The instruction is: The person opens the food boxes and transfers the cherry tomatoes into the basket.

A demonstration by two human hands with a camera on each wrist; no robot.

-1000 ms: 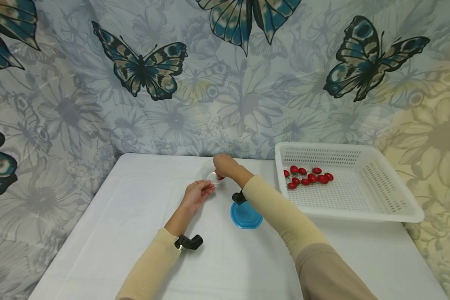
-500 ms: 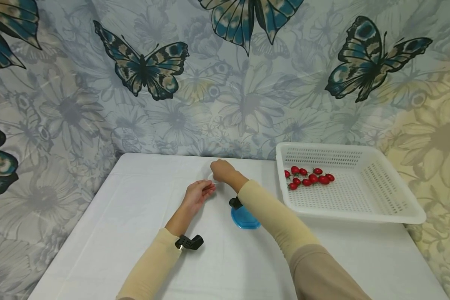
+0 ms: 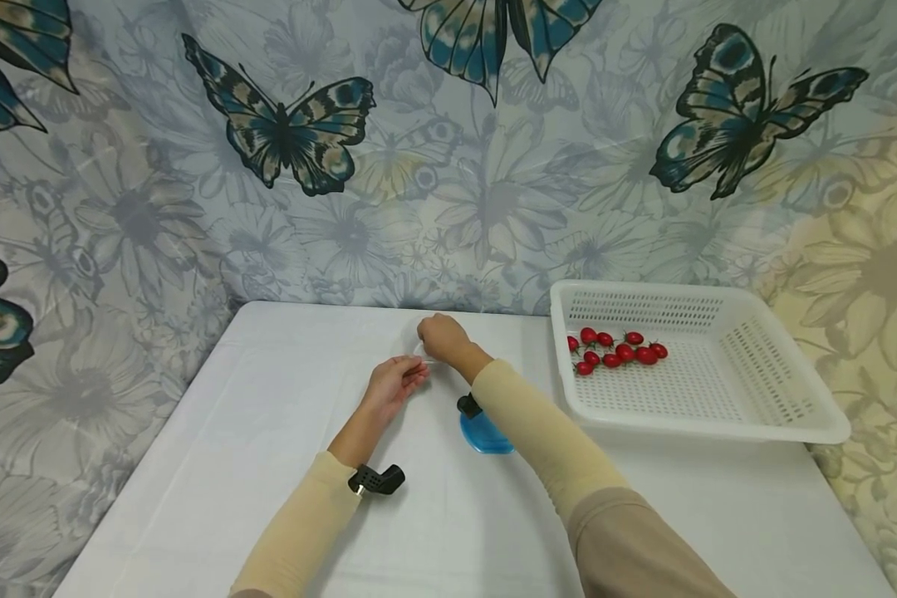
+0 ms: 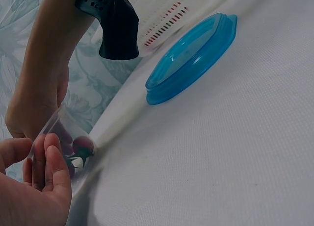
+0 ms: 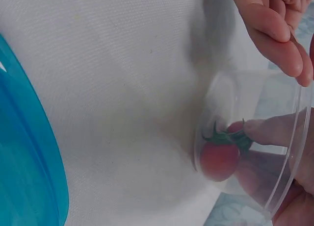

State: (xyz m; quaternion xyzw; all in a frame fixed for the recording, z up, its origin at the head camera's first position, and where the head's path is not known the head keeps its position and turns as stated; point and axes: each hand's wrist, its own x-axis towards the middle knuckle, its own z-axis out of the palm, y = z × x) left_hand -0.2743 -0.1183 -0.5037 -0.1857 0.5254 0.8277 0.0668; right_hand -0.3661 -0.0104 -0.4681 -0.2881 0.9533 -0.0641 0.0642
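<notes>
A clear plastic container [image 5: 235, 88] stands near the table's back edge with red cherry tomatoes [image 5: 219, 161] with green stems inside. My left hand [image 3: 392, 386] holds its rim, fingers [image 4: 58, 167] against the outer wall. My right hand [image 3: 444, 340] reaches down into the container. Through the clear wall its thumb [image 5: 270, 130] shows against a tomato's green stem; the other fingers are blurred behind the plastic, and they seem to pinch a tomato. A blue lid [image 4: 191, 59] lies on the table, partly under my right forearm in the head view.
To the right, a white perforated basket [image 3: 703, 415] holds several more cherry tomatoes [image 3: 624, 353]. The white-covered table [image 3: 269, 399] meets a butterfly-patterned cloth [image 3: 493, 208] behind it. Both wrists wear black cameras [image 3: 377, 479].
My right hand has lowered into the container, and the red tomato seen beneath it a second ago is now hidden in the head view. My left hand stays on the rim.
</notes>
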